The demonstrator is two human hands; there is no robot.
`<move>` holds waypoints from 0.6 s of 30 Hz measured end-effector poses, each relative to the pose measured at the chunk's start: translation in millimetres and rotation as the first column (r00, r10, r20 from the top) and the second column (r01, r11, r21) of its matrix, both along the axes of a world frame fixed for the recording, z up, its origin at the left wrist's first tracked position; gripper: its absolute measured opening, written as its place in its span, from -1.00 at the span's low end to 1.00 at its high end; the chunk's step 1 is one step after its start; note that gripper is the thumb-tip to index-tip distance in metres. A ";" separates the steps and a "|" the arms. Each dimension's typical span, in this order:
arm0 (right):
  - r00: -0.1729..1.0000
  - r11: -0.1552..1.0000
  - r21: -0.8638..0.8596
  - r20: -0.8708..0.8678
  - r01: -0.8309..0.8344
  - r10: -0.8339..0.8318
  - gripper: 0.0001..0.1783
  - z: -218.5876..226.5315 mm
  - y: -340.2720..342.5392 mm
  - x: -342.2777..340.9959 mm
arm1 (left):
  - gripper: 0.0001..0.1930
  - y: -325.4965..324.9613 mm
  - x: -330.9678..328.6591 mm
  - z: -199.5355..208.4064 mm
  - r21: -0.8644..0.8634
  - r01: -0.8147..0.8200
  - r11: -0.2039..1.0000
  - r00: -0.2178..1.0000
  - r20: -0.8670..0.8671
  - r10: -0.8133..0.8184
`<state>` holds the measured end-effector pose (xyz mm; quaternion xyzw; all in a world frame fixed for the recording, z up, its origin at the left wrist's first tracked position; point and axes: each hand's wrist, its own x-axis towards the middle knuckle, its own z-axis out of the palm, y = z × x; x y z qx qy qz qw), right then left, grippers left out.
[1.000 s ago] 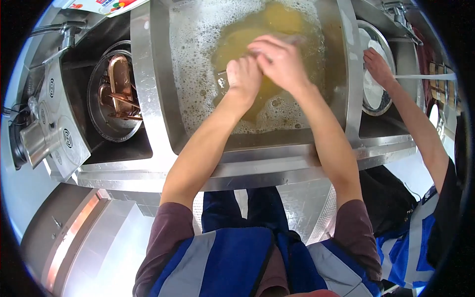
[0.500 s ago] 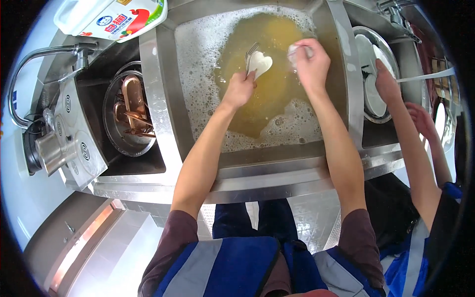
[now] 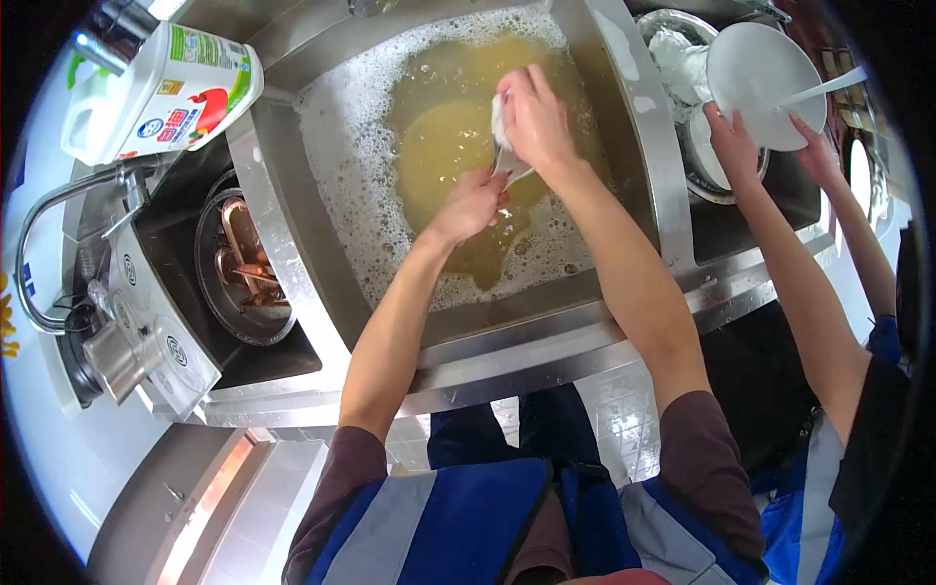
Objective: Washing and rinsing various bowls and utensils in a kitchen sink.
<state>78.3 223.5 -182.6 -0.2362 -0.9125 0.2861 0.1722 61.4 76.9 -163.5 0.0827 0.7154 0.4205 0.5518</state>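
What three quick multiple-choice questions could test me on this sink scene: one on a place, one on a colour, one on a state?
1. Where does the large white detergent jug lie?
A. On the counter to the left of the sink
B. In the water
C. On the floor

2. What colour is the water in the sink?
A. Clear blue
B. Murky yellow with white foam
C. Black

3. What is the person's right hand doing?
A. Hanging empty
B. Gripping the tap
C. Closed on a white cloth over the water

Answers: 1 A, the jug lies at upper left, outside the basin. 2 B, yellow water ringed with suds. 3 C, the cloth shows at its fingers, near the left hand.
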 end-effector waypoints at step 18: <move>0.859 0.848 -0.322 0.161 -0.420 0.487 -0.83 -1.3 -26.9 3.3 | -0.70 -44.1 -21.8 -47.1 0.207 0.013 0.978 0.970 -0.240 0.038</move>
